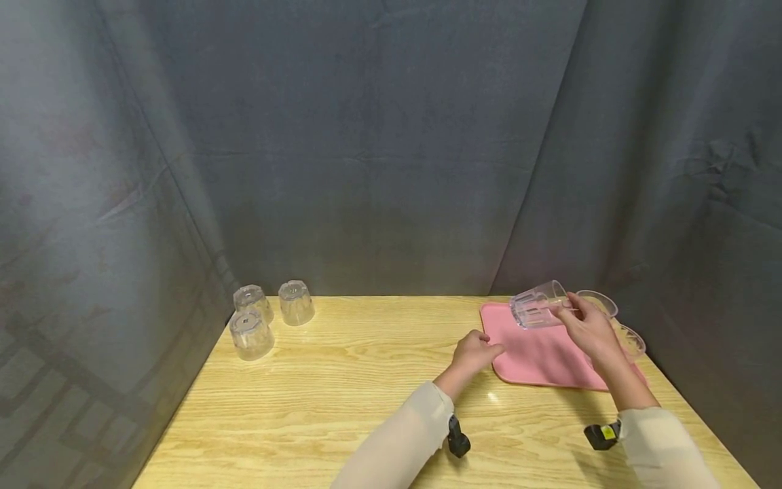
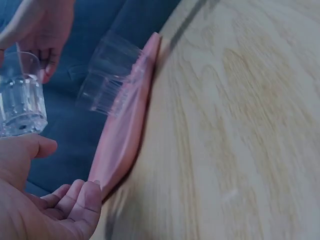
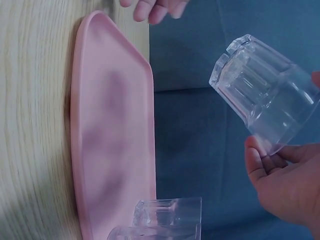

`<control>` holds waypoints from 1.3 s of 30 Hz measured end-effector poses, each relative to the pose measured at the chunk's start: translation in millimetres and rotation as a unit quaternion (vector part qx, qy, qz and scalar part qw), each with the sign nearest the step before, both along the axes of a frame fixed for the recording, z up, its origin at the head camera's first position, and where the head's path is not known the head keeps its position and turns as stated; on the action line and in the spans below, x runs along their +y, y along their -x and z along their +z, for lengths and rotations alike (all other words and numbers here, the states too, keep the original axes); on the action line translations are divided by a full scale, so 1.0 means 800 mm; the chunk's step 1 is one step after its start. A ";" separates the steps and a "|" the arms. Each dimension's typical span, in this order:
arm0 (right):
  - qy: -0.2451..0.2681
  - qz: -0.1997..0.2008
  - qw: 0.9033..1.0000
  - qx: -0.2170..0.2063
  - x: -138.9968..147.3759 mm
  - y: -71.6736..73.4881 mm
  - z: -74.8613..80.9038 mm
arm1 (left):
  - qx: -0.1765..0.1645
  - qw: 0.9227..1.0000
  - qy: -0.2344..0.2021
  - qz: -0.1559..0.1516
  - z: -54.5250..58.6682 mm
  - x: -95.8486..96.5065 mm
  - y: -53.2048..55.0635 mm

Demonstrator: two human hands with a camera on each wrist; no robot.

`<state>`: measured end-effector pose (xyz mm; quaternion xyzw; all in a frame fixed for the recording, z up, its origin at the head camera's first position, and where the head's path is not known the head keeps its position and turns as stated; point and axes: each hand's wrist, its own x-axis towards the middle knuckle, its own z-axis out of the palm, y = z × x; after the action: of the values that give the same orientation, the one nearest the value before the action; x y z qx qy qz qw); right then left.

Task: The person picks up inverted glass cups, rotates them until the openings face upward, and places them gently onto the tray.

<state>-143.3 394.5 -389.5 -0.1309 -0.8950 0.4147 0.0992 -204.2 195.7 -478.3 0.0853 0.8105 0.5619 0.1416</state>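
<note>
Above the pink tray (image 1: pixel 531 350), we see the right hand (image 1: pixel 591 334) clamped on a tilted glass (image 1: pixel 539 306); the left hand (image 1: pixel 473 352), thumb and fingers apart, is beside the tray; two upright glasses (image 3: pixel 170 212) stand on it, three upturned glasses (image 1: pixel 251 335) on the counter's (image 1: pixel 342 387) left

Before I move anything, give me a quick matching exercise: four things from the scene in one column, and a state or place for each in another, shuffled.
Column one:
1. Left hand
2. Tray
3. Right hand
4. Three glasses at far left

Column two:
A. Upside down
B. Gripping a tilted glass
C. Holding nothing
D. Pink, flat on the wooden table

Pairs: 1-C; 2-D; 3-B; 4-A
</note>
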 end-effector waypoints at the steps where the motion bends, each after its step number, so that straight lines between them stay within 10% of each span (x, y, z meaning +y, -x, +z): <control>1: -0.001 0.000 1.000 -0.001 0.000 0.000 0.000 | 0.000 1.000 0.008 0.002 -0.001 0.001 0.000; 15: -0.092 -0.003 0.996 0.021 -0.001 0.007 0.003 | 0.048 0.994 0.096 0.002 -0.023 0.013 0.008; 23: -0.138 -0.005 0.990 0.031 0.002 0.013 0.003 | 0.120 0.974 0.190 -0.001 -0.037 0.027 0.014; 39: -0.177 -0.038 0.983 0.029 0.007 0.029 -0.004 | 0.148 0.968 0.198 -0.030 -0.045 0.027 0.016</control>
<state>-166.5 399.8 -392.5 -0.1335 -0.9454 0.2492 0.1624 -216.7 217.7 -514.5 0.1624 0.9147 0.3666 0.0507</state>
